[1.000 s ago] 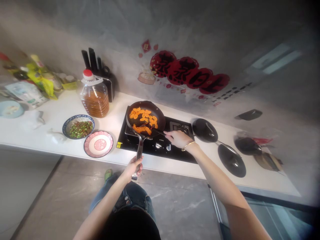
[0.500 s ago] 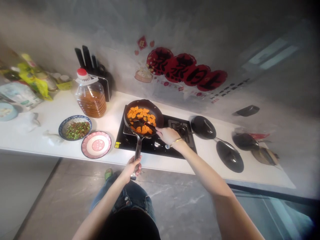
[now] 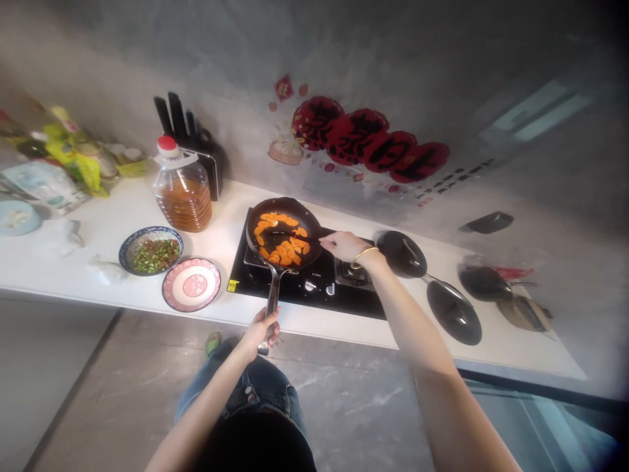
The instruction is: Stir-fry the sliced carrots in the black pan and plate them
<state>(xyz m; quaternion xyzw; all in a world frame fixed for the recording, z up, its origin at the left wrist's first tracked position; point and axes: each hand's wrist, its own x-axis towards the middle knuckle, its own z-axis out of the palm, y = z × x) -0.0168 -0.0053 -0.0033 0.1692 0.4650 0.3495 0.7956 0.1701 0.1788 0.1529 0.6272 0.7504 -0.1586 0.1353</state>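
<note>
A dark frying pan [image 3: 308, 224] sits over the left side of the black gas hob [image 3: 289, 287]. Inside it lie orange slices that look like carrot [image 3: 285, 252], spread around the base. My left hand [image 3: 261, 332] is closed around the end of the pan's metal handle [image 3: 274, 292], in front of the counter edge. From the right, my right hand [image 3: 343, 246] grips a thin dark cooking utensil, probably a spatula [image 3: 309, 238], whose far end reaches among the slices. Its head is hard to make out.
Left of the hob stand a pink-rimmed plate [image 3: 170, 286], a bowl of chopped green and brown food [image 3: 122, 257], a large oil jug [image 3: 184, 204] and a knife block [image 3: 215, 174]. A black lid or pan [image 3: 400, 252] lies to the right.
My right hand has moved right and slightly up with the utensil, drawing it across the pan. The slices have shifted, several gathering at the lower right. My left hand keeps its hold.
</note>
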